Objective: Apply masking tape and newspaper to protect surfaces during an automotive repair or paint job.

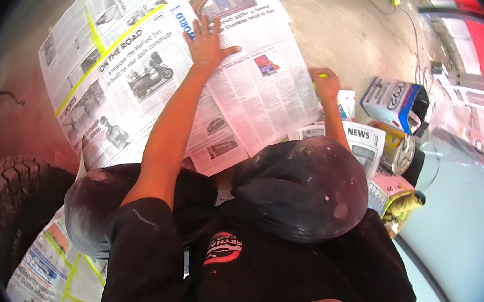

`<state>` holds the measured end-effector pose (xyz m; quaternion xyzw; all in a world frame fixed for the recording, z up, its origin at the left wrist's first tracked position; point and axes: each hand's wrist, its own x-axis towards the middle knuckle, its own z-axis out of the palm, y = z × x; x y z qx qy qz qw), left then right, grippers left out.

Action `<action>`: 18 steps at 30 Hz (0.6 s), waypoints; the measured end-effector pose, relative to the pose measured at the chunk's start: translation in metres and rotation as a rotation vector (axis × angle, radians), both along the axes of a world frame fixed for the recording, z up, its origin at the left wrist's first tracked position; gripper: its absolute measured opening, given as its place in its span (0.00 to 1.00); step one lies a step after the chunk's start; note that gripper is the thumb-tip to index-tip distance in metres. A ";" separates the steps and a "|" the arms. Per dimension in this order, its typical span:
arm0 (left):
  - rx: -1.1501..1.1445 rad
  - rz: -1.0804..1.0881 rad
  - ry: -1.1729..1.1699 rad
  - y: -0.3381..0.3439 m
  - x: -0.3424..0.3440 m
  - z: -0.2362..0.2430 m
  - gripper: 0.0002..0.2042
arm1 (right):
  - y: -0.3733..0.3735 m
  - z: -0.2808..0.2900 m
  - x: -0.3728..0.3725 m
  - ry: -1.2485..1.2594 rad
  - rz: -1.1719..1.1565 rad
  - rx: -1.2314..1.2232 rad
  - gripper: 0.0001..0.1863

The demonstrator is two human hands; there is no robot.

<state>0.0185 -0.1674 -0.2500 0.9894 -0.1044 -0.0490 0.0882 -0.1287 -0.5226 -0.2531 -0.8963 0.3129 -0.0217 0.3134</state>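
Large newspaper sheets [253,91] lie spread on the floor in front of my knees, joined by strips of yellow tape [95,31]. My left hand [207,45] presses flat on the upper part of the sheets, fingers spread. Just off the sheets' right edge, my right hand [326,83] is closed. A bit of bright yellow shows between its fingers, the same colour as the strips; it looks like tape, though most of it is hidden in the hand.
To the right stand a white and blue box-shaped can [390,100], a round tin [399,155] and a folded newspaper [373,137]. A pale blue panel [471,197] lies beyond them. At left is a black knobbly tyre [12,204]. More taped newspaper [62,288] lies behind my left knee.
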 end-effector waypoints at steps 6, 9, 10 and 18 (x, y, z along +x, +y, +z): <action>-0.019 0.021 -0.012 0.000 -0.001 0.008 0.61 | -0.013 0.028 0.011 -0.521 -0.249 0.392 0.12; -0.050 0.018 0.021 0.001 0.000 0.014 0.62 | 0.003 0.083 0.030 -0.597 -0.242 0.398 0.12; -0.036 0.024 0.008 0.000 -0.001 0.017 0.58 | 0.015 0.102 0.036 -0.583 -0.162 0.440 0.14; -1.467 0.343 0.291 -0.071 0.003 0.088 0.34 | 0.122 0.188 0.084 -0.316 0.290 1.126 0.25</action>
